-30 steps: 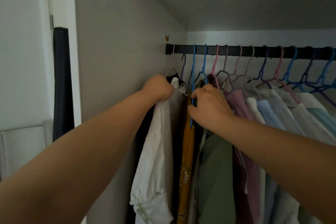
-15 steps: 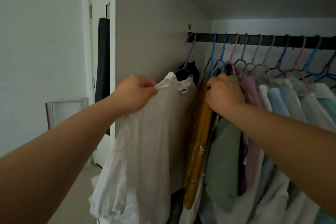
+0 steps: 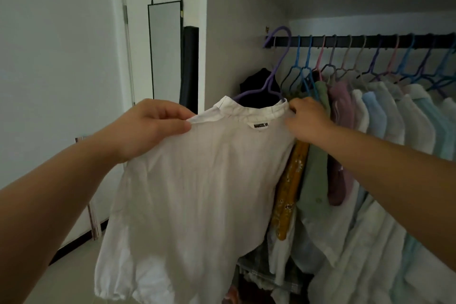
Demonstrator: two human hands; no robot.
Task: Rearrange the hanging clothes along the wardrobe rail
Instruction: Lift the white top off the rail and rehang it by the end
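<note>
A white blouse (image 3: 197,192) hangs spread out in front of me, off the black wardrobe rail (image 3: 345,41). My left hand (image 3: 153,126) pinches its left shoulder at the collar. My right hand (image 3: 306,118) grips its right shoulder by the collar. A purple hanger (image 3: 274,74) rises behind the collar, its hook at the rail's left end; whether it carries the blouse or the dark garment (image 3: 259,81) behind I cannot tell. Several shirts on coloured hangers (image 3: 385,111) fill the rail to the right.
A wardrobe side wall (image 3: 229,44) stands just left of the rail. Further left are a door with a tall mirror (image 3: 164,52) and a dark upright object (image 3: 189,66). A mustard garment (image 3: 291,185) and a green one (image 3: 318,155) hang under my right arm.
The white blouse has come away from the rail and been pulled left and towards me, now spread wide. My right hand left the hangers and took the blouse's right shoulder.
</note>
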